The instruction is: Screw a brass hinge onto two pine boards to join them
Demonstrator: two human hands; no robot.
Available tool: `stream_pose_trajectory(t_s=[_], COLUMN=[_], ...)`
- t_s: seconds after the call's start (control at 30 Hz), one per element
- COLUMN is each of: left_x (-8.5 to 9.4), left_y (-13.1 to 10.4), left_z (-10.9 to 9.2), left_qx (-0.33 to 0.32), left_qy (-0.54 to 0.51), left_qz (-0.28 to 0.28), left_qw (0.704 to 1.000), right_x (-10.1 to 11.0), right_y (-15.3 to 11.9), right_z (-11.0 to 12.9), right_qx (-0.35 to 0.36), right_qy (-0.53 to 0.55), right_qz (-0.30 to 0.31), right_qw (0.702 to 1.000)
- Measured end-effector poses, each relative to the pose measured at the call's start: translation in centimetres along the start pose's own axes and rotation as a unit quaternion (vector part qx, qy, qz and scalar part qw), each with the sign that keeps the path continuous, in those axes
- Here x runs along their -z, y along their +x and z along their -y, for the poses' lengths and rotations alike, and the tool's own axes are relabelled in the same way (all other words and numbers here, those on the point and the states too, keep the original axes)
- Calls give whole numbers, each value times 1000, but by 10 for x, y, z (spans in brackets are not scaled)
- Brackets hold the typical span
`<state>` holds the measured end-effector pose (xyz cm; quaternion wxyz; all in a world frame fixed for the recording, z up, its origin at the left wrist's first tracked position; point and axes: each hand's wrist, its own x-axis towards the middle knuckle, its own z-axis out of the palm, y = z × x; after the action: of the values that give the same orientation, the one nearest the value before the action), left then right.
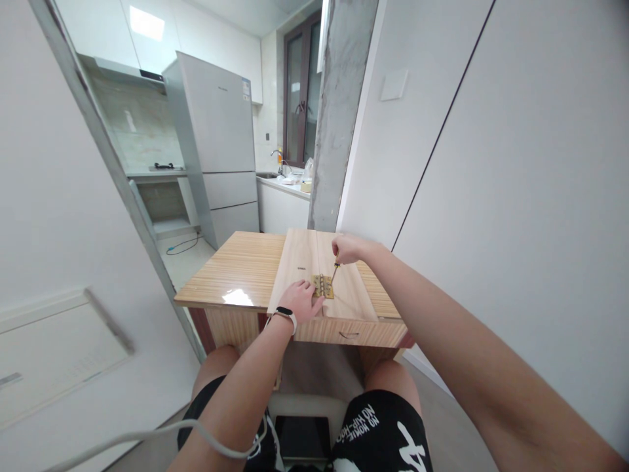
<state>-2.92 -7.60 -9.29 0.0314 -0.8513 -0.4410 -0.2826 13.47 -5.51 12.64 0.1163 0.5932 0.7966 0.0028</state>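
Two pale wooden boards [301, 252] lie side by side on the desk. A brass hinge [323, 286] bridges the seam between them, one leaf on each board. My left hand [301, 299] rests on the left board with fingers stretched, its fingertips and thumb close around the hinge's near left side. A closed fist, my right hand [350, 249] grips the handle of a screwdriver [335, 273]. The screwdriver's shaft slants down, and its tip meets the hinge's right leaf. Any screw under the tip is too small to make out. A small dark mark sits on the left board.
The glossy wood-grain desk [246, 259] has a drawer [351, 333] in front, close to my knees. A grey cable [162, 431] crosses over my left forearm. Beyond stand a fridge [216, 124] and a sink counter [285, 200]. A white wall [491, 196] rises at the right.
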Motion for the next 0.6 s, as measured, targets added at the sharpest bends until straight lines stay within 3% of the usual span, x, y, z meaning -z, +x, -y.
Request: stream_pose_trajectory(t_s=[0.23,0.6], left_x=[-4,-4], left_y=[0,0], left_z=[2,1], left_qx=[-8,-11], left_qy=[9,14], left_qz=[-15,-28], left_qw=[1000,999], right_x=[-4,-8], right_y=[4,9], right_z=[3,-1], right_qx=[-54,21], right_qy=[-19,-61], right_qz=[41,-13], right_qw=[998,998])
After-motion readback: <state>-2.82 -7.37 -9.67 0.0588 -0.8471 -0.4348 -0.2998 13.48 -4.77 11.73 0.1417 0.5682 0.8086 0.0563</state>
